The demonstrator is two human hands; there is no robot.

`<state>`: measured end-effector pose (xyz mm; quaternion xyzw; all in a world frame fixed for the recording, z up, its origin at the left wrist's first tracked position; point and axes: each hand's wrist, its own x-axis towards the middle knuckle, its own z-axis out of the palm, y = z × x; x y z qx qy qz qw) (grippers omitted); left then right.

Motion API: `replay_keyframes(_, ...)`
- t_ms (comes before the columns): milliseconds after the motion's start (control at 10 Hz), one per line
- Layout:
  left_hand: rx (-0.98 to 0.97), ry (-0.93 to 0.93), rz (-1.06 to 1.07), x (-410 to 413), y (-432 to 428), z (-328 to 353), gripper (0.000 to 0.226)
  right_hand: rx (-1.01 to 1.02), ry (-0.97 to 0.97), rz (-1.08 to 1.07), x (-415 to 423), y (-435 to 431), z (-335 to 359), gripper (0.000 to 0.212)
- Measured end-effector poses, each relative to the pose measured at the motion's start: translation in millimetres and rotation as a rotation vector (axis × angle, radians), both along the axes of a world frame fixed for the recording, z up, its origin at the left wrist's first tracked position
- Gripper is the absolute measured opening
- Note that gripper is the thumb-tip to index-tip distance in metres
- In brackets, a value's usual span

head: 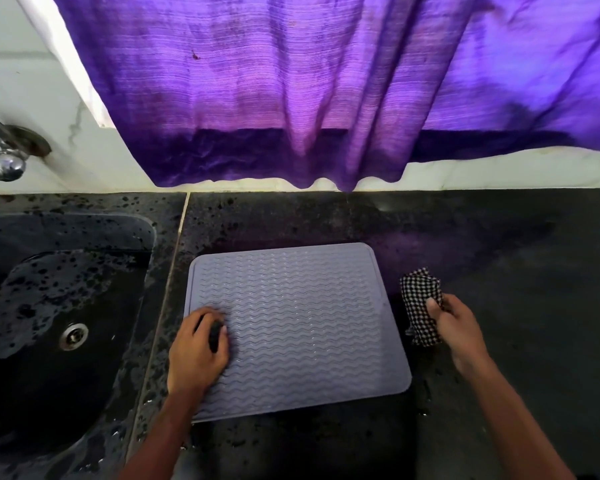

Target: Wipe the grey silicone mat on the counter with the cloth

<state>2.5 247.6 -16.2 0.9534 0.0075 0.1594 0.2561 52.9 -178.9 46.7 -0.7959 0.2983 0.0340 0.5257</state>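
The left hand [196, 348] steadies the mat [298, 323], bent fingers perhaps empty, while the right hand [458, 327] clutches the bunched cloth [418, 299] just beside it.

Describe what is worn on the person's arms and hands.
Both hands are bare: no gloves on the left hand or the right hand. The left forearm and right forearm show no sleeves up to the frame edge, and no watch or bracelet is visible at either wrist.
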Motion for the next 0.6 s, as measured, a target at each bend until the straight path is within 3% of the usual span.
replay_keyframes(100, 0.0, 0.009, 0.003, 0, -1, 0, 0.032, -0.043, 0.052, -0.019, -10, -15, -11, 0.014)
replay_keyframes(200, -0.002, 0.022, 0.023, -1, -1, -1, 0.032, -0.246, 0.11, 0.037, -17, -19, -16, 0.026)
replay_keyframes(400, 0.015, 0.048, 0.058, -3, -8, 3, 0.032, -0.585, -0.008, 0.104, -21, -11, -11, 0.03)
replay_keyframes(500, -0.032, 0.092, 0.111, -7, -14, 8, 0.02, -0.655, 0.029, 0.118, -28, -12, -11, 0.03)
replay_keyframes(600, -0.091, 0.101, 0.157, -11, -24, 3, 0.023, -0.81, -0.13, 0.146, -34, -10, -7, 0.03)
